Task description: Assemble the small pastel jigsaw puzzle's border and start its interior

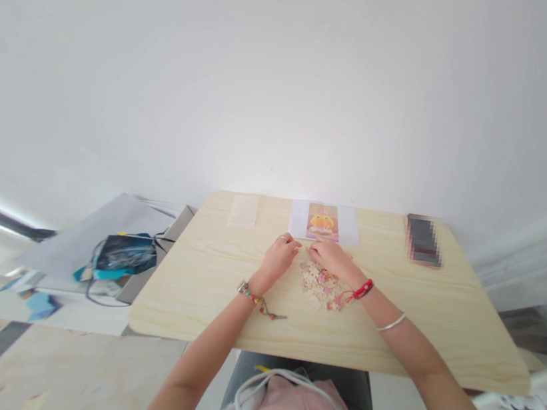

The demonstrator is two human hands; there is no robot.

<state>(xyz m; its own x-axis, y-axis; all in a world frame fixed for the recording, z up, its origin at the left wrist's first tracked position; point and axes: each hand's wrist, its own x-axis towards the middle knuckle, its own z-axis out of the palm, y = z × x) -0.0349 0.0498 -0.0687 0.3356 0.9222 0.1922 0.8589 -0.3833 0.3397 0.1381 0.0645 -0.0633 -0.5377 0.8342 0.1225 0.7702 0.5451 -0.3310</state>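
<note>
A loose heap of small jigsaw puzzle pieces (319,284), pale with some pink and red ones, lies on the light wooden table (192,288). My right hand (330,257) bends over the heap's far edge, its fingers closed; whatever they pinch is too small to make out. Just left of the heap, my left hand (279,257) has its fingers curled together, the tips close to those of the right. Anything inside them is hidden. Beyond both hands, a white sheet with a printed picture (323,222) of a yellow cartoon figure lies flat.
A clear plastic bag (243,211) rests at the table's back left. At the back right is a dark phone (424,241). Left of the table stands an open box (139,285) with a dark-blue bag (126,254) and cords. A white wall (287,99) rises behind.
</note>
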